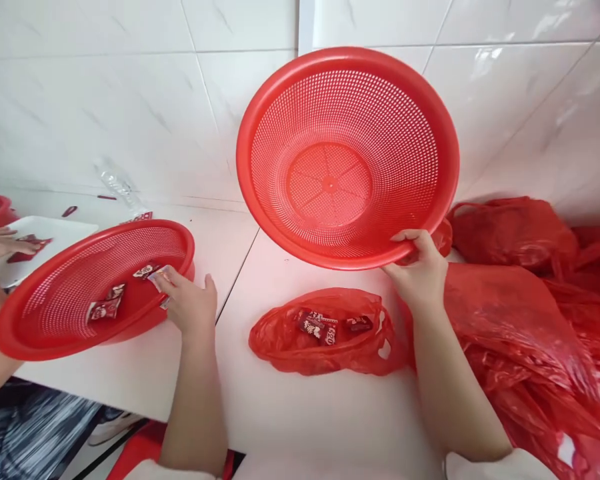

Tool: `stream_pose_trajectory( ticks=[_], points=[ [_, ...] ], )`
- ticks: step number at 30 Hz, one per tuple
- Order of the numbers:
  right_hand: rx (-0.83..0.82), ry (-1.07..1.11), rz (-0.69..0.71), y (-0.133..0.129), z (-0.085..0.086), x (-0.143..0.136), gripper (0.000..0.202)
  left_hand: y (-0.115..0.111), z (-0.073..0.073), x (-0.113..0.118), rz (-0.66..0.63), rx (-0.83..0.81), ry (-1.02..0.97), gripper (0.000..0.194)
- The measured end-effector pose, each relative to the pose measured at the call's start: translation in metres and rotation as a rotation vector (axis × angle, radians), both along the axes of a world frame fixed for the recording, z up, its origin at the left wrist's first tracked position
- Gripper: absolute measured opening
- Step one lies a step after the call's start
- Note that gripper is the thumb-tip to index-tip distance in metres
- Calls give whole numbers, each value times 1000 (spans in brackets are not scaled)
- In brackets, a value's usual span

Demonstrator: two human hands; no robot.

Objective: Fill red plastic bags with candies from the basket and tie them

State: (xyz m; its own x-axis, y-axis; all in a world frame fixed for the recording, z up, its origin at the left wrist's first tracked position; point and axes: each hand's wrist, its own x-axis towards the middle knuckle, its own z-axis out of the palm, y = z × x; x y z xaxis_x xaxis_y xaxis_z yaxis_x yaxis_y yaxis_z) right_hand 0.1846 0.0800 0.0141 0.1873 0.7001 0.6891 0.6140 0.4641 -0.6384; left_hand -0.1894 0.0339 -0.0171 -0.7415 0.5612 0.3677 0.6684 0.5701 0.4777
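My right hand (420, 267) grips the lower right rim of a red plastic colander (330, 127), tilted up against the tiled wall with its inside facing me; no items show in it. My left hand (187, 297) is closed at the near rim of a second, tilted red colander (173, 230), with a small whitish packet (161, 275) at its fingertips. A few dark red snack packets (105, 307) lie in that colander. Between my arms, a red plastic bag (280, 340) lies open on the table, holding several similar packets (320, 327).
Full red plastic bags (515, 233) are heaped along the right side. At the left, another person's hand (5, 247) touches a packet on a white tray (75, 228). A clear plastic bottle (117, 183) lies by the wall.
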Motion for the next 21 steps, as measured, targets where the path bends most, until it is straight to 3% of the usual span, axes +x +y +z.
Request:
stream_pose_trajectory(
  ticks=[4,8,11,14,18,21],
  points=[
    [38,43,-20,-5,10,6,29,3,-12,-25,39,23,-28,68],
    [32,93,-32,-9,15,9,28,7,-23,-36,3,227,47,54],
    [16,104,-62,-10,16,12,29,12,-29,-24,-245,375,101,43],
    [32,103,-84,-10,16,16,31,19,-35,3,-507,454,99,41],
    [61,89,-100,-10,17,20,32,21,-41,40,-792,454,72,38],
    [71,75,-99,-9,17,21,31,19,-45,57,-924,416,60,37]
  ],
)
